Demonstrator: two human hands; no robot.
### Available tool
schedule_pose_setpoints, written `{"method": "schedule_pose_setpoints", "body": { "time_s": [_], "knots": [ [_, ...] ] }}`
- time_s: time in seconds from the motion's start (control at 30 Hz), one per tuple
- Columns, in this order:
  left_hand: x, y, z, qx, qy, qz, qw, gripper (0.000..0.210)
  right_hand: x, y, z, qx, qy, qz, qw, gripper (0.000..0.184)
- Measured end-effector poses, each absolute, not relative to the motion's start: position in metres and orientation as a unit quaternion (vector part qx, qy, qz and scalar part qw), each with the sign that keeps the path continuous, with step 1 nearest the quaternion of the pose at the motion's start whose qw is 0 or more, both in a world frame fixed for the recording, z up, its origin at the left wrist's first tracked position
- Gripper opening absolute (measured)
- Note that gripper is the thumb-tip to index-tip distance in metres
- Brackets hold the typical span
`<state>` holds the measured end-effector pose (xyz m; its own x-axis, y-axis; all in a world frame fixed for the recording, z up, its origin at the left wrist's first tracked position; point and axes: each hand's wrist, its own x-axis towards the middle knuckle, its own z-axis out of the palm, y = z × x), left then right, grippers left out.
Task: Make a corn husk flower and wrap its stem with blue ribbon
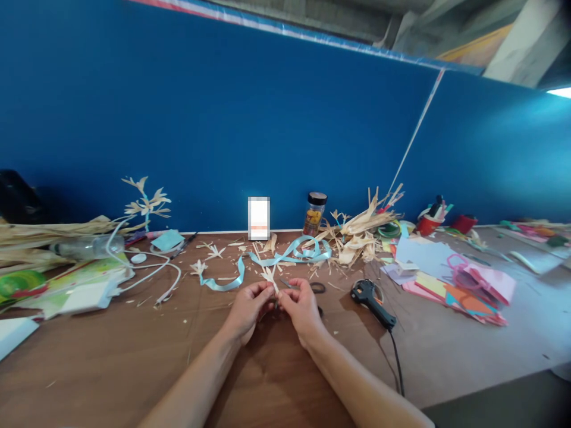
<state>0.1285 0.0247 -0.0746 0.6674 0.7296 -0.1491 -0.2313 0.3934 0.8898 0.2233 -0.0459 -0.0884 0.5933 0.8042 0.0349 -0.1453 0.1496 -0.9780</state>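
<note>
My left hand (248, 306) and my right hand (304, 306) meet at the middle of the table, fingers closed in a pinch. Between their fingertips is a small flower of pale dried corn husk (268, 277), its strips pointing away from me. Both hands pinch it at the base, which the fingers partly hide. Light blue ribbon (307, 257) lies in loops just behind and runs down to the fingertips. Close to my right hand shows a dark loop (318, 288), seemingly a scissors handle; the rest is hidden. Two finished-looking husk flowers (215, 252) lie to the left.
A black glue gun (373, 304) with a cord lies at right, near coloured paper (464, 294). Husk bundles (363, 229) and a lidded jar (314, 213) stand behind. At left are a white cable (172, 264), a plastic bottle (91, 246) and a husk-flower stem (147, 207).
</note>
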Motion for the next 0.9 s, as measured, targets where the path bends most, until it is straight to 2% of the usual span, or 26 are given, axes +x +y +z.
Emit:
{"method": "schedule_pose_setpoints", "body": {
  "time_s": [0.33, 0.47, 0.57, 0.73, 0.9],
  "knots": [
    [0.128, 0.025, -0.076, 0.453, 0.236, 0.293, 0.808, 0.021, 0.221, -0.047, -0.076, -0.509, -0.227, 0.443, 0.702, 0.04],
    [0.126, 0.029, -0.076, 0.421, 0.297, 0.326, 0.793, 0.022, 0.225, -0.05, -0.074, -0.552, -0.239, 0.361, 0.712, 0.029],
    [0.127, 0.029, -0.078, 0.418, 0.291, 0.334, 0.793, 0.022, 0.226, -0.048, -0.078, -0.583, -0.313, 0.302, 0.686, 0.025],
    [0.13, 0.026, -0.082, 0.441, 0.252, 0.318, 0.8, 0.023, 0.225, -0.044, -0.085, -0.578, -0.394, 0.312, 0.643, 0.03],
    [0.132, 0.023, -0.083, 0.444, 0.219, 0.328, 0.805, 0.023, 0.222, -0.044, -0.084, -0.58, -0.394, 0.304, 0.646, 0.026]
  ]
}}
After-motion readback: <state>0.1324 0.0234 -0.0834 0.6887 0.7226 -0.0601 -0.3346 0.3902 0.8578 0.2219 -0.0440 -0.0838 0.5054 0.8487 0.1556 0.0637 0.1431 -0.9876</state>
